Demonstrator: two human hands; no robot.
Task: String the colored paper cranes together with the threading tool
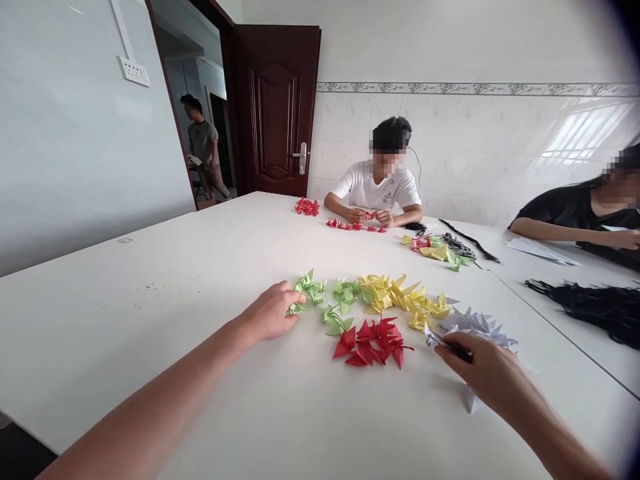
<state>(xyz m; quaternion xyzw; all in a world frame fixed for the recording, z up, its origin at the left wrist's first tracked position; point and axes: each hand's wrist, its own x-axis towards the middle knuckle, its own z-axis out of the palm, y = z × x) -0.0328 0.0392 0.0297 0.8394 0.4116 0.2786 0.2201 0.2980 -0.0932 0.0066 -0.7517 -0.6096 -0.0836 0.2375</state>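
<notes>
My left hand [274, 311] rests on the white table [220, 400], its bent fingertips touching green paper cranes [310, 288] at the left end of the pile. In my right hand [477, 363], a thin dark-handled tool [456, 349] is pinched, its pale tip beside a white folded paper. White paper cranes [477, 325] lie just behind this hand, and another white piece [473, 401] shows below it. Between both hands are yellow paper cranes [395, 292] and, nearer me, red paper cranes [373, 343].
Across the table a person [380, 190] handles small red cranes [355, 227]. Mixed cranes and cords [440, 250] lie back right, black cords [595, 308] at the right. Another person [575, 217] sits right; a third [204, 143] stands beyond the doorway.
</notes>
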